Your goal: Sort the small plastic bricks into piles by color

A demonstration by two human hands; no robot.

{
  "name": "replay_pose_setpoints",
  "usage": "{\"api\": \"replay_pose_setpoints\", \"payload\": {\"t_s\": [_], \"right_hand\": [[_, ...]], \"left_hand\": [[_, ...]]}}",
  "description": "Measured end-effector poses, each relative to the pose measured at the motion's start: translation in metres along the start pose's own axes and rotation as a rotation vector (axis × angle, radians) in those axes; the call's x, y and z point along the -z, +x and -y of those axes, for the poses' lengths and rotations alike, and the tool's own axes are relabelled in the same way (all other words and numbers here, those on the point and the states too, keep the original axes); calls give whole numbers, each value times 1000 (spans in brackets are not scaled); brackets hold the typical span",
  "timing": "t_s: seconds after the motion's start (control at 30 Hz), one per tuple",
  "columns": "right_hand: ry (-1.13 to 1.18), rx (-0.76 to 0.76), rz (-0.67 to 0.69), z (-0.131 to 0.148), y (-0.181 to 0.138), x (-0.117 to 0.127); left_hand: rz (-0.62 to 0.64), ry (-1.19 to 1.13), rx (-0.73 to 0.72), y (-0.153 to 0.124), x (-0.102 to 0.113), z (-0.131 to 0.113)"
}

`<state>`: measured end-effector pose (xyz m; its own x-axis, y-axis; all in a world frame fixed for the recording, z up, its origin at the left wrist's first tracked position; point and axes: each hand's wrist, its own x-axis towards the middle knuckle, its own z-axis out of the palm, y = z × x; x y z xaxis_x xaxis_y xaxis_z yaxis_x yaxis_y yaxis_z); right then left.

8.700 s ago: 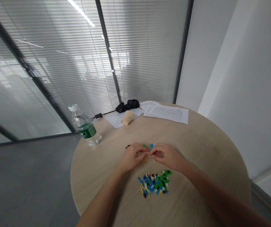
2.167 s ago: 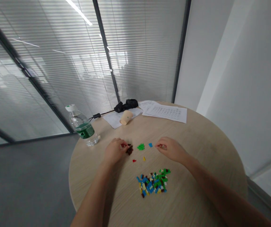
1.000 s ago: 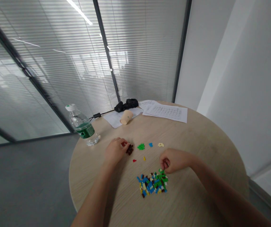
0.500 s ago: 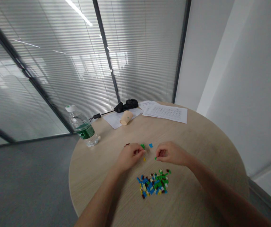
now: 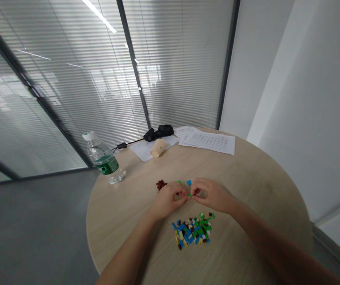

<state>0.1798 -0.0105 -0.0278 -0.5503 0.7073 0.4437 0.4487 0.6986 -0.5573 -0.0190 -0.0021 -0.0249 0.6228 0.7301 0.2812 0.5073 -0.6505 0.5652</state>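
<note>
My left hand [image 5: 167, 200] and my right hand [image 5: 211, 194] meet fingertip to fingertip over the round wooden table [image 5: 255, 186]. Both are pinched on a small green brick [image 5: 189, 195] held between them. A mixed pile of small bricks [image 5: 193, 231], blue, green, brown, yellow and white, lies just in front of my hands. A little heap of brown bricks [image 5: 161, 185] sits to the left of my left hand. One blue brick [image 5: 189, 182] and a green bit [image 5: 178, 182] show just beyond my fingers.
A water bottle [image 5: 102, 158] with a green label stands at the table's left edge. At the back lie a tipped paper cup [image 5: 157, 147], a black bundle with a cable [image 5: 159, 132] and printed sheets [image 5: 208, 141]. Glass walls with blinds stand behind.
My right hand took a green brick from the pile, then moved up and left. My left hand left the brown heap and came right. Both hands now meet on the green brick.
</note>
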Motion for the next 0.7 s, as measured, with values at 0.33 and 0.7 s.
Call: {"api": "replay_pose_setpoints", "payload": {"t_s": [0.33, 0.7], "right_hand": [[-14, 27, 16, 2, 0, -4], [-54, -91, -54, -7, 0, 3]], "left_hand": [[16, 41, -39, 0, -3, 1], [-182, 439, 190, 2, 0, 30]]}}
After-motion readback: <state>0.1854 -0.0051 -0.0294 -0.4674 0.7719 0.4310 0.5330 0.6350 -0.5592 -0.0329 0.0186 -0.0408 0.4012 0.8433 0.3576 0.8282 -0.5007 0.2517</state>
